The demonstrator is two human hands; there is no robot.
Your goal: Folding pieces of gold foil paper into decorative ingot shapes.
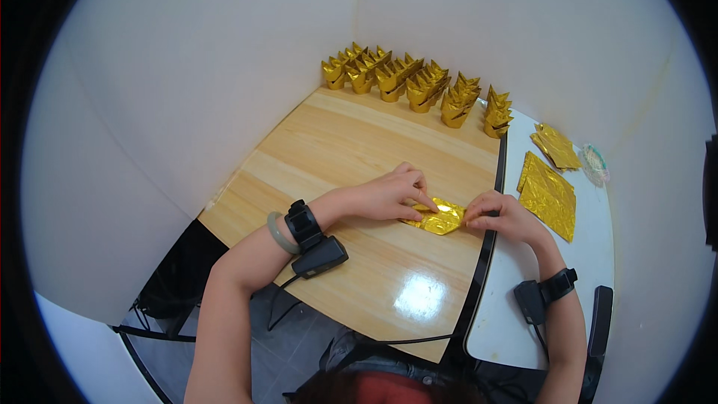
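A folded sheet of gold foil paper [443, 218] lies on the wooden tabletop between my two hands. My left hand [396, 196] holds it down, its index finger laid on top and the thumb close to the left end. At the other end, where the paper narrows to angled corners, my right hand [499, 215] pinches the edge between thumb and fingers. Its wrist is over the white side surface. The underside of the paper and some left fingertips are hidden.
Several rows of folded gold foil pieces with pointed tips [426, 86] stand along the back edge. On the white table [501, 314] at right lie a large stack [550, 198] and a smaller stack [556, 147] of gold sheets, near a clear-wrapped bundle [595, 164]. Cables hang from both wrist devices.
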